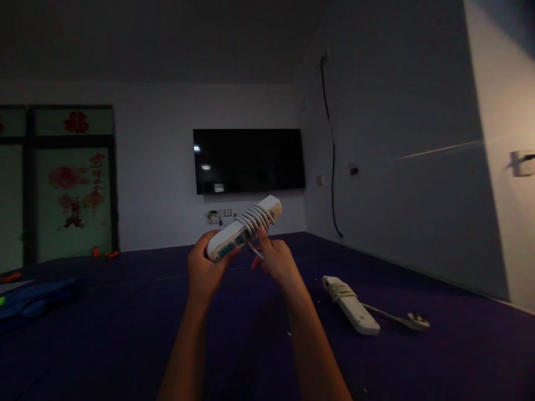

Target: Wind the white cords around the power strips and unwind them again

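A white power strip [220, 239] with blue-green sockets is held up in front of me, tilted with its right end higher. My left hand [204, 264] grips its lower left end, thumb along the socket side. Several turns of white cord [254, 219] are wound round the strip's right part. My right hand [273, 256] pinches the cord just below these turns, and its thumb touches the windings. Part of the cord hangs behind the right fingers, where its end is hidden. On the dark blue surface to the right lies a second white power strip [357, 314], cord wrapped round its far end.
The second strip's plug [418, 321] lies to its right on the blue surface [251, 334]. Blue cloth [37, 298] lies at the left. Small orange things [96, 252] are near the door [69, 195]. A television [249, 161] hangs on the back wall; a black cable [333, 178] hangs on the right wall.
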The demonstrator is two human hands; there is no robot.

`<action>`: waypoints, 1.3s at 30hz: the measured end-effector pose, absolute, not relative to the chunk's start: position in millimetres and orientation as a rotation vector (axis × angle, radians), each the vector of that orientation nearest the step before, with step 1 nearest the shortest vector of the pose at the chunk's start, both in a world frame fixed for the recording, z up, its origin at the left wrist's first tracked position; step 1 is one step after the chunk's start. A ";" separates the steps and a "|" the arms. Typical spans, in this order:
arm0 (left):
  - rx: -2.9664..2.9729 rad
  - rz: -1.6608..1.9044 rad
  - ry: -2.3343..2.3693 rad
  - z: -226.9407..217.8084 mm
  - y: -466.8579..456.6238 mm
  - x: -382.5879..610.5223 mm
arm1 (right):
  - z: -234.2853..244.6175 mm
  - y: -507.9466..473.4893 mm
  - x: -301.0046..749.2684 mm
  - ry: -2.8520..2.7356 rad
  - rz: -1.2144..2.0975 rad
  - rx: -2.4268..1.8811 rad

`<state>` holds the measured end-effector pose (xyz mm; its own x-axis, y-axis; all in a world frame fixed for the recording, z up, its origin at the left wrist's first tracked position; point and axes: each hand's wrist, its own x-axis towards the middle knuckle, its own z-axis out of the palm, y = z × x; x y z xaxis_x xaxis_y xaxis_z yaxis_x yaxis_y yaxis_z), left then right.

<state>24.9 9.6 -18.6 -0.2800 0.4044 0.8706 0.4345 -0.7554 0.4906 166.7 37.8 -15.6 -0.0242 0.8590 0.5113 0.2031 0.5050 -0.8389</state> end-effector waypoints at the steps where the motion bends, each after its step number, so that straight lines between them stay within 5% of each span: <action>1: -1.881 -2.191 -1.079 -19.7 10.6 24.1 | -15.8 38.0 165.5 -1.529 0.678 -0.947; 19: -1.879 -1.817 -0.776 -30.0 25.0 25.7 | -7.2 24.7 161.5 -1.187 0.919 -0.744; 33: -2.290 -3.449 -1.106 -11.2 -2.0 39.9 | -10.7 32.7 159.4 -1.228 0.852 -0.602; 39: -1.875 -3.566 -1.039 -8.0 -1.7 39.4 | -14.2 36.5 154.6 -1.316 0.871 -0.650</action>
